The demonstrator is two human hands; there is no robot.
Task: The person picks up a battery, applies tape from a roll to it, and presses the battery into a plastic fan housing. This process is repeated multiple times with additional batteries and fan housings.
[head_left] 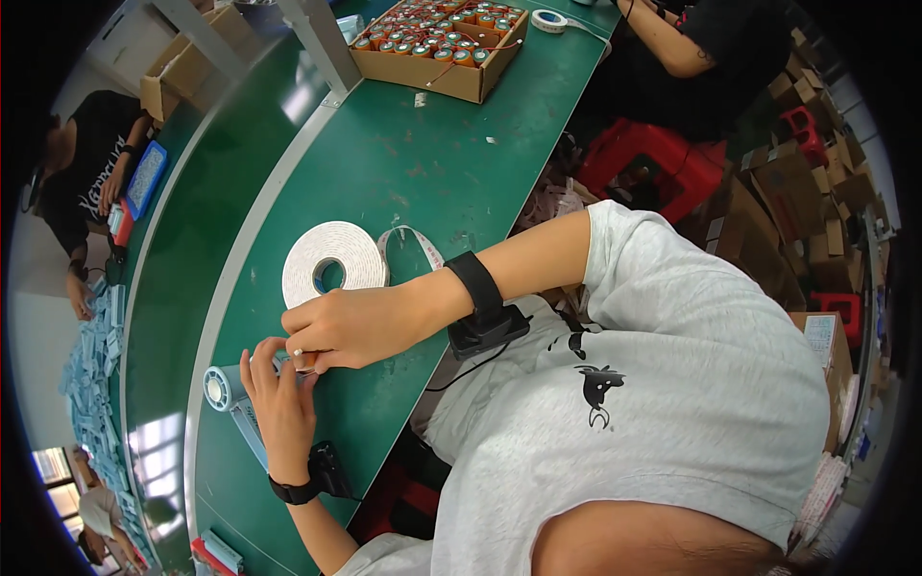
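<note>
My left hand [277, 398] lies closed around a light-blue handheld fan-like device [223, 388], its round end poking out beyond the fingers and its handle slanting down behind the hand. Just above, my right hand [351, 324] has its fingertips pinched on a small orange cylinder [306, 362] that looks like a battery. Fingers cover most of this piece, and both hands meet there. A large roll of white tape [309, 252] lies flat beside my right hand, its loose printed strip [419, 242] curling past the wrist.
A cardboard box [461, 84] of orange wired batteries stands at the far end of the green table [403, 144]. Near it lies a smaller tape roll [549, 19]. Beyond the metal rail, a co-worker [91, 173] handles a pile of light-blue parts [94, 370]. Red stools [663, 163] stand right.
</note>
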